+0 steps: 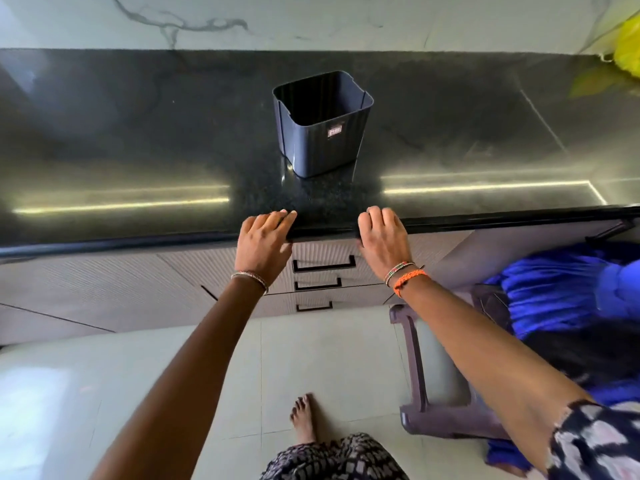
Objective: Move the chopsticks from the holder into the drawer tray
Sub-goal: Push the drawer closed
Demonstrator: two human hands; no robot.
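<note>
A dark square plastic holder (322,133) stands upright on the black granite counter (138,150), and I see no chopsticks inside it. My left hand (265,242) and my right hand (382,239) both rest on the counter's front edge, fingers curled over it, holding nothing. Below and between them is a column of three shut drawers; the top drawer (323,263) has a black bar handle. No drawer tray is visible.
A brown plastic stool (422,368) stands on the tiled floor at the right, beside blue cloth (561,299). A yellow bag (627,50) lies at the counter's far right. My bare foot (304,417) is on the floor.
</note>
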